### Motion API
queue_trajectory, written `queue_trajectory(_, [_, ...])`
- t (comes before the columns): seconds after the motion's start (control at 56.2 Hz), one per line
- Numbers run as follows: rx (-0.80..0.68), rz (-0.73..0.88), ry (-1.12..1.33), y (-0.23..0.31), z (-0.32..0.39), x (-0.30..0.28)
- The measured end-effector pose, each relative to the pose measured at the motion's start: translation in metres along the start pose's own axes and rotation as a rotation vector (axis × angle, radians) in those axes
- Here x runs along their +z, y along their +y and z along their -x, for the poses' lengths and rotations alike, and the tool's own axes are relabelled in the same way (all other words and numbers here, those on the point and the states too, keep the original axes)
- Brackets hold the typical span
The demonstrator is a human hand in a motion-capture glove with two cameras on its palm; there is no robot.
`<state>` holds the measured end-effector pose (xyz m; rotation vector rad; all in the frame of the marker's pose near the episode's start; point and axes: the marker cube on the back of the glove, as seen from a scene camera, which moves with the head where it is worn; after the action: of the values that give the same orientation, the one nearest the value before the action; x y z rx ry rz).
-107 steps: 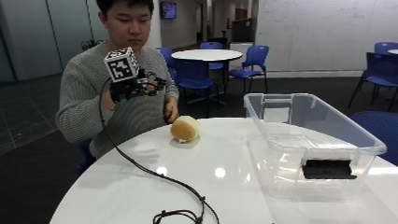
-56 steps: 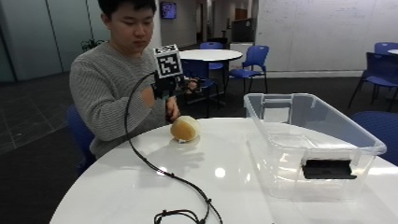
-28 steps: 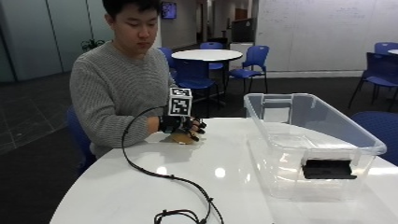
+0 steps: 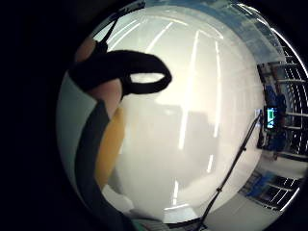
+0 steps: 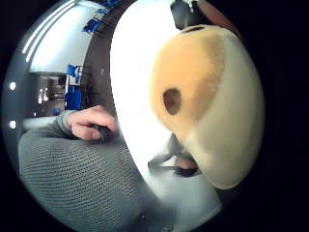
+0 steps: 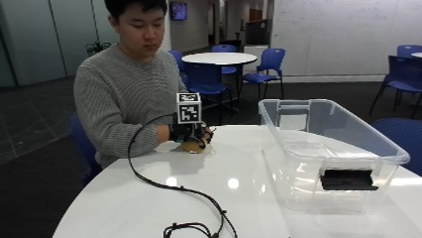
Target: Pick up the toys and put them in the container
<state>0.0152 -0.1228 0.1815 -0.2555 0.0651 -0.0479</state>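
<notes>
Near the table's (image 6: 198, 198) far-left edge, the soft, light plush toy (image 6: 193, 145) is best clasped around its middle; the right hand (image 6: 190, 135) is curled over it.

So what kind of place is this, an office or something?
Probably a cafeteria or common room: a round white table with blue chairs behind the person, more such chairs to the side, and a whiteboard wall.

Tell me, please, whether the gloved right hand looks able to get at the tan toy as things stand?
Probably yes: the right hand is already down over the tan toy on the white table, nothing between them.
</notes>
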Motion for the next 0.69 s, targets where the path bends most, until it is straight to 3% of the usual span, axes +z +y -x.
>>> queue_trajectory(0.409, [-0.053,-0.037,0.031,-0.008,0.005,-0.014])
queue_trajectory(0.694, [-0.131,-0.377,0.194,-0.021,-0.012,-0.212])
